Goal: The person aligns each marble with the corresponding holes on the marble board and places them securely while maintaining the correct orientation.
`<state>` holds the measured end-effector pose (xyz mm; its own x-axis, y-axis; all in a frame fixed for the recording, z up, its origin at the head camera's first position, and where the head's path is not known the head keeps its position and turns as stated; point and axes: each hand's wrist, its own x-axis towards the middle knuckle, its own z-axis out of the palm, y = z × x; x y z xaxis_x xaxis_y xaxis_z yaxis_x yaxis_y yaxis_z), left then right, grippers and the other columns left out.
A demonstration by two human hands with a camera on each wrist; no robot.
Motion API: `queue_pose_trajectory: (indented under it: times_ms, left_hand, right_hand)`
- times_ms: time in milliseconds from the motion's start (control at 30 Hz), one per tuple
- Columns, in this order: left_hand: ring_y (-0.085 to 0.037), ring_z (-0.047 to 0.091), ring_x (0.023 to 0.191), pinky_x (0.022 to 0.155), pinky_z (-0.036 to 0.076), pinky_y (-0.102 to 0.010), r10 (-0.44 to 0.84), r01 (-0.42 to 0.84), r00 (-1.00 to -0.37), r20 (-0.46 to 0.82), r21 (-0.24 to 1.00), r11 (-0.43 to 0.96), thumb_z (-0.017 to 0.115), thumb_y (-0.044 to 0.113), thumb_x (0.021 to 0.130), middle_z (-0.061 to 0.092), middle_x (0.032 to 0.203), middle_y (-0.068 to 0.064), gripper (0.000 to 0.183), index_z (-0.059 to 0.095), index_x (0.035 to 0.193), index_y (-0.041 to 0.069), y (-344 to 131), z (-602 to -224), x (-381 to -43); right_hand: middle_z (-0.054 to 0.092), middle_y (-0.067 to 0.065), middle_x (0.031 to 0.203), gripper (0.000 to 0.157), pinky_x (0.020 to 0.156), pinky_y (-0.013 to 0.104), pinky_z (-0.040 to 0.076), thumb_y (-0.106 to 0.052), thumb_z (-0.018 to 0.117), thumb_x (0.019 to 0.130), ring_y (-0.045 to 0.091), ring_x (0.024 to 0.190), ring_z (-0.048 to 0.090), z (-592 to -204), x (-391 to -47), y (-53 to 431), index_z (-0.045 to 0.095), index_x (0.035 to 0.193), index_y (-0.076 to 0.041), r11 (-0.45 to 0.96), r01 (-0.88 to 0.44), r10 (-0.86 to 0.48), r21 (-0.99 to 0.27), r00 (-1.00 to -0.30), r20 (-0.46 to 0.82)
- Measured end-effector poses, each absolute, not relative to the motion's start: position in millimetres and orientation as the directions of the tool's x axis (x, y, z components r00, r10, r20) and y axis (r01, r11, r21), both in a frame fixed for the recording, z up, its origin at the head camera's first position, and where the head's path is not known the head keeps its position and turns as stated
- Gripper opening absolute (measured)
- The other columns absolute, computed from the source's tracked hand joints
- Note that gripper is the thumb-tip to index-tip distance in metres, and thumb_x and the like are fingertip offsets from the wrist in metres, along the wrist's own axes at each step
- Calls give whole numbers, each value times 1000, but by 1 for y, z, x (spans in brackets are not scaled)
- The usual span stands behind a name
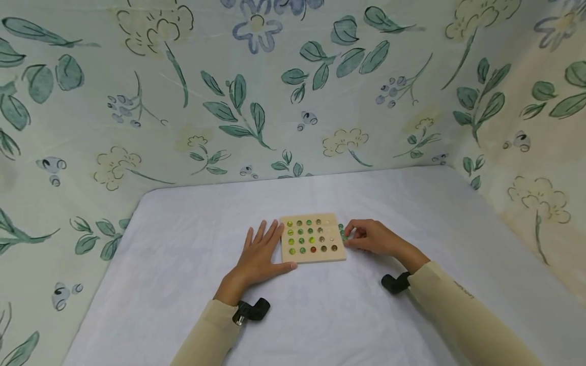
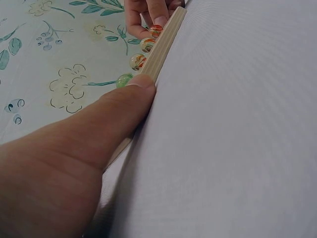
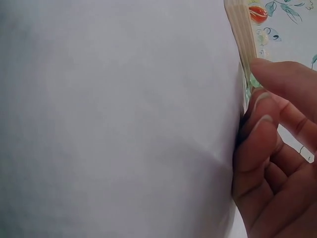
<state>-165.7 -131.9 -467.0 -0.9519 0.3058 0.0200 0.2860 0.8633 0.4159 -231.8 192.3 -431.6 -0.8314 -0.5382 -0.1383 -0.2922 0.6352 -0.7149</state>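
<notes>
A pale wooden board [image 1: 305, 259] with rows of round hollows lies on the white cloth, many hollows holding glass marbles. My left hand [image 1: 257, 259] is spread flat at its left side, fingertips at the edge and thumb along the near edge. In the left wrist view that thumb [image 2: 124, 106] presses the board's side beside a green marble [image 2: 124, 80]. At the right edge, my right hand [image 1: 373, 238] has curled fingers among a few green marbles [image 1: 341, 227]. Between its thumb and fingertips a green marble [image 3: 254, 81] shows, partly hidden.
White cloth [image 1: 206, 213] covers the table around the board. Behind and at the sides hang floral fabric walls [image 1: 284, 101]. A black wrist camera [image 1: 252, 309] is strapped to the left wrist and another black camera [image 1: 395, 282] to the right.
</notes>
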Motion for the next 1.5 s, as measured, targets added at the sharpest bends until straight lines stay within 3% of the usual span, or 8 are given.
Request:
queue_pose_trajectory:
  times_ms: [967, 1500]
  left_hand:
    - [-25, -5, 148, 116, -10, -49, 302, 276, -953, 1, 410, 870, 57, 76, 77, 7, 162, 0, 108, 11, 157, 19, -130, -463, -167]
    - [-26, -5, 148, 116, -10, -50, 301, 279, -953, 10, 410, 868, 59, 75, 76, 9, 162, -1, 109, 12, 156, 19, -129, -464, -168]
  right_hand:
    - [54, 1, 65, 19, 48, 23, 37, -22, 72, 88, 14, 55, 46, -427, -236, 188, 65, 104, -14, 574, -288, -561, -766, -821, -111]
    - [56, 2, 58, 20, 47, 22, 34, -24, 71, 89, 13, 51, 44, -425, -237, 173, 63, 106, -18, 592, -254, -565, -765, -808, -170]
